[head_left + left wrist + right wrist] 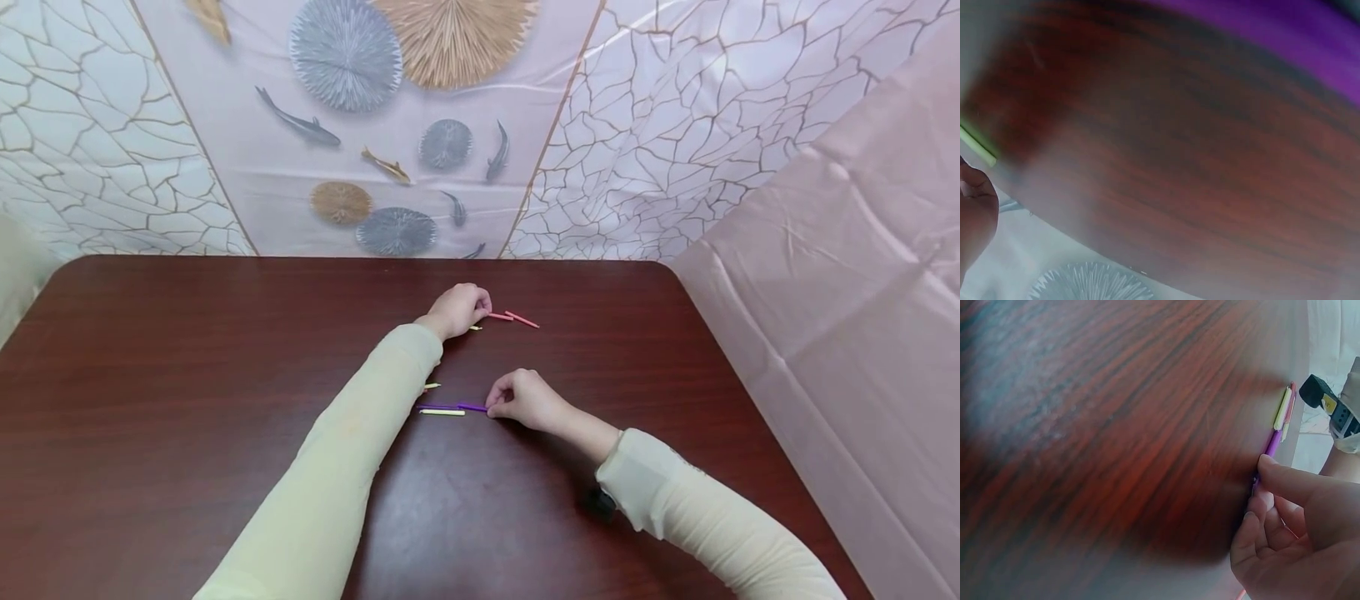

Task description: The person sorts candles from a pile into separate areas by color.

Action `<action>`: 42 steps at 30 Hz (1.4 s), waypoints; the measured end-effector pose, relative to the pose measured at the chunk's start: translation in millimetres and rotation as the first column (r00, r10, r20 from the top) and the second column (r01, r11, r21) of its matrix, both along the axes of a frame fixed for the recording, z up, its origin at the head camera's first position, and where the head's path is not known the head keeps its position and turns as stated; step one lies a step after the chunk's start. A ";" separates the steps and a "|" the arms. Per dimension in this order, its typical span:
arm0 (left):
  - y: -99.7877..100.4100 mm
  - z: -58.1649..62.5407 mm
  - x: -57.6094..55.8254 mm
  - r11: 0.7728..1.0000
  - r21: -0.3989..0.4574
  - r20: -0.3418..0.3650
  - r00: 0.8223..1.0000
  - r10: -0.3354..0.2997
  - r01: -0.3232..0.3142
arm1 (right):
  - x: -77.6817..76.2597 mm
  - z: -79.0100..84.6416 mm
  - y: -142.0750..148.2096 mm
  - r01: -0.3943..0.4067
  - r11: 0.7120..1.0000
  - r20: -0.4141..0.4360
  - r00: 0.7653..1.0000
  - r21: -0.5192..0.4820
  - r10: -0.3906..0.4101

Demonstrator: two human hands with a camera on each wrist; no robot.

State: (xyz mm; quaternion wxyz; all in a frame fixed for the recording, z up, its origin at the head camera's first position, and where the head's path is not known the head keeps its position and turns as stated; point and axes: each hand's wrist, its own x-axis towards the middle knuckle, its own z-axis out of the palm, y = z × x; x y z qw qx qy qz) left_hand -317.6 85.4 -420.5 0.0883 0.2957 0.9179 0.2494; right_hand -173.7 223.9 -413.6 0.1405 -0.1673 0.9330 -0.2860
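My left hand (457, 309) is at the far part of the table, thumb and finger pinching the left end of a slim pink stick (501, 317). A second pink stick (522, 320) lies at its right end, angled. Nearer, my right hand (528, 398) pinches the right end of a slim purple stick (472, 407) between thumb and fingers. That hand (1297, 528) shows its curled fingers in the right wrist view. Another purple length (438, 407) continues leftward, beside a pale yellow stick (442, 412). The left wrist view shows part of the left hand (975, 219) near a yellow stick (977, 149).
More yellow pieces show beside the left sleeve, one yellow stick (432, 386) and another yellow end (476, 328); the sleeve (352, 442) hides part of this area. A patterned cloth (442, 208) hangs behind the dark wooden table (187, 375).
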 end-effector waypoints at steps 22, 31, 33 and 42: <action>-40.4 26.0 7.6 0.976 0.210 0.012 0.999 0.053 -0.054 | -0.2 9.0 -11.9 -0.016 1.000 -0.010 1.000 0.005 0.016; -81.6 30.3 27.6 0.948 0.318 0.053 0.999 0.008 -0.025 | -0.2 5.6 -7.4 -0.015 1.000 -0.042 0.999 0.021 0.016; -91.1 29.7 33.7 0.948 0.317 0.054 0.999 0.008 -0.024 | -0.2 5.2 -6.3 -0.013 1.000 -0.039 0.999 0.021 0.014; -126.3 18.3 58.5 0.958 0.283 0.088 0.996 0.017 -0.041 | 0.3 3.4 -2.6 -0.015 1.000 -0.007 1.000 0.022 0.015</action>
